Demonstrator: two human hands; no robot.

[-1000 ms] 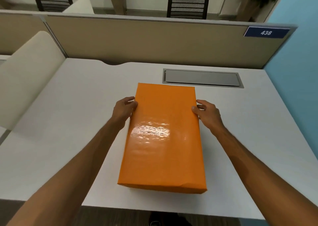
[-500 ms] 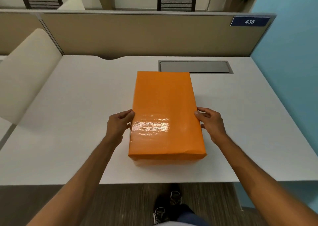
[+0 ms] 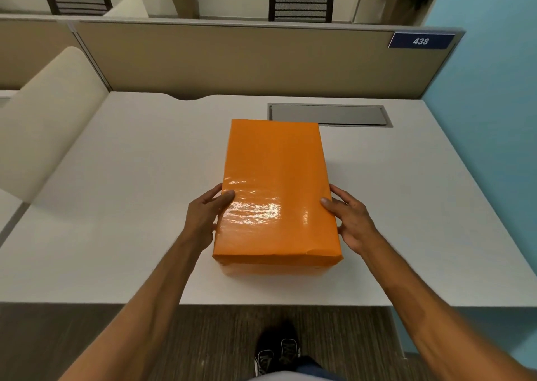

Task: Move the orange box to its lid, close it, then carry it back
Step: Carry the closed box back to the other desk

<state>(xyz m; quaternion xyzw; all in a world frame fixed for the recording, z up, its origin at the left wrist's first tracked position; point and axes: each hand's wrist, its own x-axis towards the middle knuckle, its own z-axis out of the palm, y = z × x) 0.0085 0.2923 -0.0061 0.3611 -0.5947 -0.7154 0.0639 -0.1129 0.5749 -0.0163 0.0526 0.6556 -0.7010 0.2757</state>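
The orange box is closed, its glossy lid on top, and stands lengthwise on the white desk near the front edge. My left hand presses against its left side with the thumb lying on the lid. My right hand grips the right side the same way, thumb on the lid's edge. Both hands hold the box near its front half. The box bottom shows only as a thin paler strip below the lid's front edge.
A grey cable hatch is set into the desk just behind the box. A beige partition closes the back, a cream divider the left, a blue wall the right. My shoes stand on the floor below.
My view has drawn back from the desk, so the box sits farther from me. My hands have slid from the box's far half to its front half, and my thumbs now rest on the lid.
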